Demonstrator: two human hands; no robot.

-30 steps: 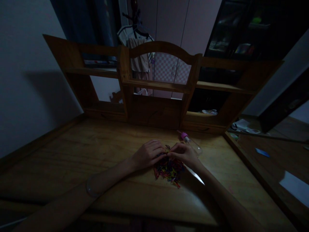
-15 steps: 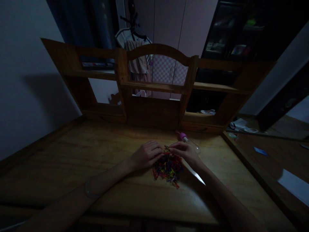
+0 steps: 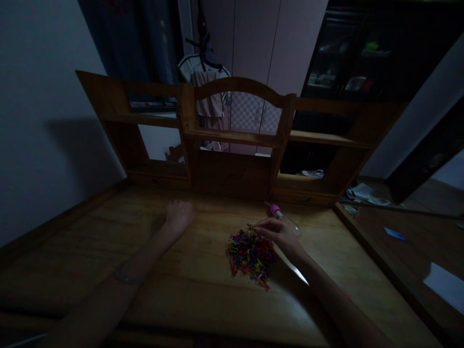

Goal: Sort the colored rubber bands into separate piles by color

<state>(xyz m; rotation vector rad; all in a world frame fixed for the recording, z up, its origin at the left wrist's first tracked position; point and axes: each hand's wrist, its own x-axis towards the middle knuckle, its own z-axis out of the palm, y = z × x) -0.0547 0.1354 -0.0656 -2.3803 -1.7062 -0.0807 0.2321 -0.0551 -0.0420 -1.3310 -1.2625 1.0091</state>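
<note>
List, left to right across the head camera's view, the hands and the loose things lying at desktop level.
Left hand, heap of small colorful pieces, right hand, blue card, white sheet.

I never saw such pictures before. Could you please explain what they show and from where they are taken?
No robot here: these are a person's bare hands, and one camera on the head takes every picture. On the wooden desk lies a pile of small colourful pieces; a clear bottle with a pink cap is behind. The right hand has its fingertips at the pile's far edge; I cannot tell if they hold a piece. The left hand is away from it.
</note>
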